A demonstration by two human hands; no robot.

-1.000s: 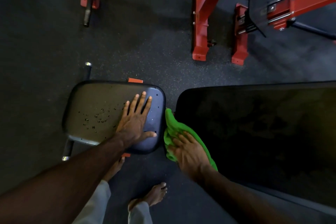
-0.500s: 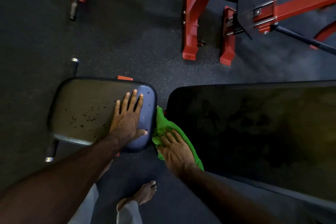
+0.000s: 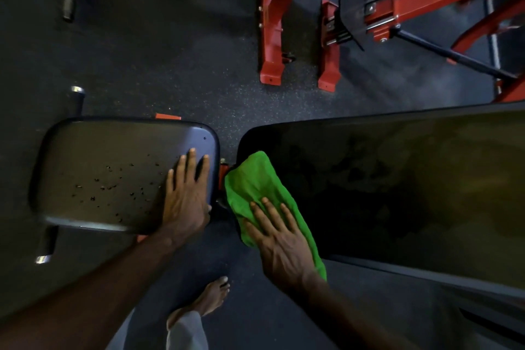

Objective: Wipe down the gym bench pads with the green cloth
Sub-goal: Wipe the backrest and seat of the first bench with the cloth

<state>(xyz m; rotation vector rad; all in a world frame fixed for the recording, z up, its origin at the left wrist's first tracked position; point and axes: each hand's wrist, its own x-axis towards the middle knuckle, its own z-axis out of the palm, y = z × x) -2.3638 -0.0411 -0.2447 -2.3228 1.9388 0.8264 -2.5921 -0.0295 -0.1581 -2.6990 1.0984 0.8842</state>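
Droplets (image 3: 113, 187) dotted the unwiped seat pad (image 3: 119, 173) at frame left under the flat left hand (image 3: 186, 202), while the right hand (image 3: 279, 244), fingers straight, pressed the green cloth (image 3: 257, 187) onto the long pad (image 3: 397, 187), apparently just started.

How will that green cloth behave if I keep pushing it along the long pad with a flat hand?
The green cloth looks floppy: it lies in soft folds, so it will probably bunch ahead of the right hand. The long pad looks smooth and glossy, so the cloth should slide easily. One edge overhangs the pad's near end and may droop.
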